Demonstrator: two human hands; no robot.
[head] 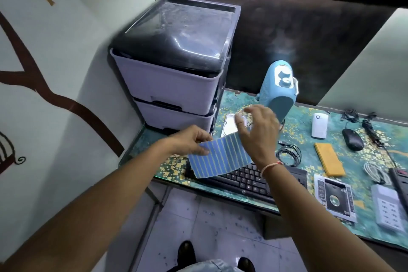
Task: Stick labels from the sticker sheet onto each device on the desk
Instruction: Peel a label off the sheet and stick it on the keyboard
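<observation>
My left hand (187,141) pinches the left edge of a blue sticker sheet (220,157) with thin yellow stripes and holds it above the desk's left end. My right hand (260,130) hovers over the sheet's upper right corner with fingers apart, blurred, and its thumb is at the sheet's edge. No label shows in its fingers. Behind it a silver hard drive (229,126) lies flat, partly hidden. On the desk stand a blue speaker-like device (279,88), a white plug-in unit (319,126), a black mouse (352,139) and a keyboard (247,181).
A grey printer (174,62) fills the desk's left end. To the right lie a coiled black cable (289,154), a yellow pad (330,159), a drive caddy (335,196), a white power strip (388,207) and more cables. The patterned desk (298,130) ends near my shoes.
</observation>
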